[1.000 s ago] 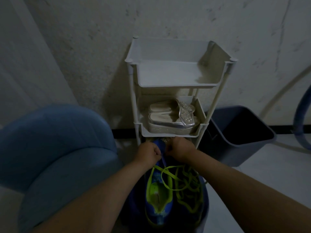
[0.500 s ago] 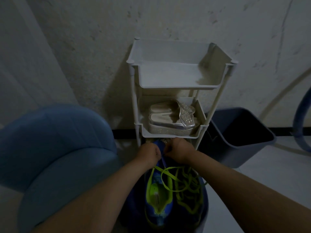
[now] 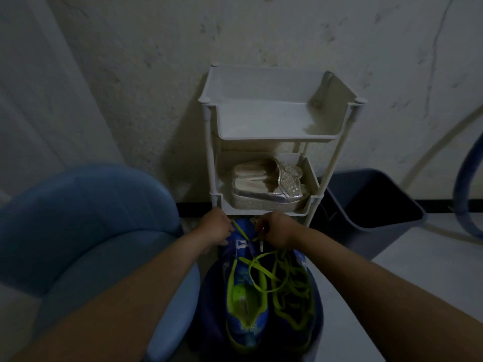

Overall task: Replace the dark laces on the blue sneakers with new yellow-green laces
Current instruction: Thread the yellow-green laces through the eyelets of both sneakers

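flat yellow-green lace (image 3: 239, 231), blue sneaker (image 3: 245, 276)

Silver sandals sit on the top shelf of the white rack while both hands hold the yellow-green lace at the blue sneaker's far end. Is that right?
Not quite. The head view shows the silver sandals on the white rack's middle shelf, below the top one. The rest holds: the left hand and right hand hold the yellow-green lace at the blue sneaker's far end.
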`<state>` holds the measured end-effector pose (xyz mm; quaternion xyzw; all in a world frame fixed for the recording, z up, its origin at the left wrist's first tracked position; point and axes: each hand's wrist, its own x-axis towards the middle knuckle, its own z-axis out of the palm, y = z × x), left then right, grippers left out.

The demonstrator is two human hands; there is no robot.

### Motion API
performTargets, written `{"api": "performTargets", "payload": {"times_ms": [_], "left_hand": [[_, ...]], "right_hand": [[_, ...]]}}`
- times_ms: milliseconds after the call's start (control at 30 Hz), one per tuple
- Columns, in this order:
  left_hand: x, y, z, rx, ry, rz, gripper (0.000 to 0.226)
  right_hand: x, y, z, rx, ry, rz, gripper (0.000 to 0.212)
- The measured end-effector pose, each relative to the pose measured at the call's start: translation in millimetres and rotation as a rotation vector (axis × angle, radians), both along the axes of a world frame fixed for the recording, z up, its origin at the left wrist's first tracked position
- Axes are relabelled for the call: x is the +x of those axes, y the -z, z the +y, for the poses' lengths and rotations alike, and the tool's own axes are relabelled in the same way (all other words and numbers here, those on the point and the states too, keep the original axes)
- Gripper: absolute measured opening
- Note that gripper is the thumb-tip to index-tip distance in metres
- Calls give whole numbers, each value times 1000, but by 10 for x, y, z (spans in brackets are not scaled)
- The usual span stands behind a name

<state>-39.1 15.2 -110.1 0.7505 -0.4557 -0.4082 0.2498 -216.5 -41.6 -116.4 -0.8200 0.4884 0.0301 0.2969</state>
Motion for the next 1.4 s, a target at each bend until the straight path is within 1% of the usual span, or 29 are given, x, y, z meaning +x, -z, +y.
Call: {"api": "performTargets", "payload": {"times_ms": [100, 133, 200, 233, 267, 300, 333, 400, 500, 533, 567, 600, 700, 733, 767, 800, 833, 867, 933, 967, 1033, 1100, 1167, 1200, 1233, 1267, 1333, 1367, 1400], "left_hand": [[-78, 20, 14, -16, -95, 211, 25], [-116, 2, 28, -20, -133, 319, 23], [-167, -41, 53, 12, -171, 543, 20], [-180, -55, 67, 34, -169, 617, 18], [-179, -45, 66, 50, -165, 639, 18], [-175, -55, 70, 58, -160, 607, 19], [-154, -54, 59, 57, -156, 526, 21], [-63, -53, 5, 10, -113, 280, 23], [131, -133, -50, -121, 97, -194, 15], [189, -150, -53, -151, 179, -307, 13], [226, -179, -45, -146, 263, -386, 15], [244, -206, -34, -99, 351, -451, 19], [238, -283, 25, 128, 609, -684, 37], [252, -278, 24, 175, 639, -729, 40], [289, -270, 3, 186, 625, -733, 39], [332, -260, -24, 174, 570, -694, 35], [372, -258, -51, 144, 477, -611, 30], [413, -256, -85, 105, 357, -475, 26], [437, -295, -106, -3, 42, -115, 24], [423, -318, -94, -49, -104, 33, 22], [395, -332, -60, -102, -294, 216, 23], [371, -335, -30, -137, -391, 425, 25], [353, -350, -25, -177, -418, 706, 24], [346, -343, -33, -183, -396, 748, 23], [332, -341, -37, -187, -335, 656, 22], [330, -319, -46, -199, -227, 424, 22], [311, -284, -26, -255, 42, -105, 20], [304, -260, -16, -262, 157, -262, 19], [317, -215, -16, -224, 243, -341, 16]], "right_hand": [[50, -20, 62, 11, 14, -33, 27], [68, -22, 89, 16, 18, -48, 31], [92, -2, 127, 64, 33, -67, 49], [98, 16, 135, 84, 40, -62, 54], [102, 30, 136, 87, 37, -59, 56], [104, 38, 133, 82, 36, -50, 56], [102, 40, 125, 75, 32, -45, 55], [99, 18, 113, 66, 22, -24, 57], [96, -6, 99, 69, 11, 18, 62], [99, -7, 93, 79, 15, 20, 62], [104, -13, 91, 92, 22, 18, 62], [111, -13, 87, 101, 28, 15, 62], [108, -41, 86, 107, 24, 11, 59], [95, -57, 84, 99, 12, 13, 58], [79, -82, 86, 94, 6, 17, 57], [61, -108, 90, 94, 5, 17, 55], [44, -134, 97, 95, 6, 19, 53], [33, -157, 102, 92, 10, 22, 52], [26, -191, 120, 85, 18, 28, 51], [29, -203, 130, 88, 22, 29, 50], [42, -207, 135, 106, 22, 35, 48], [46, -210, 145, 116, 19, 37, 44], [40, -218, 154, 123, 15, 24, 38], [40, -225, 154, 121, 12, 23, 36], [38, -236, 150, 115, 7, 27, 35], [38, -240, 135, 109, 3, 37, 35], [18, -259, 100, 82, 5, 78, 33], [-3, -274, 78, 41, 21, 117, 33], [-25, -290, 53, -34, 47, 182, 34]]}}
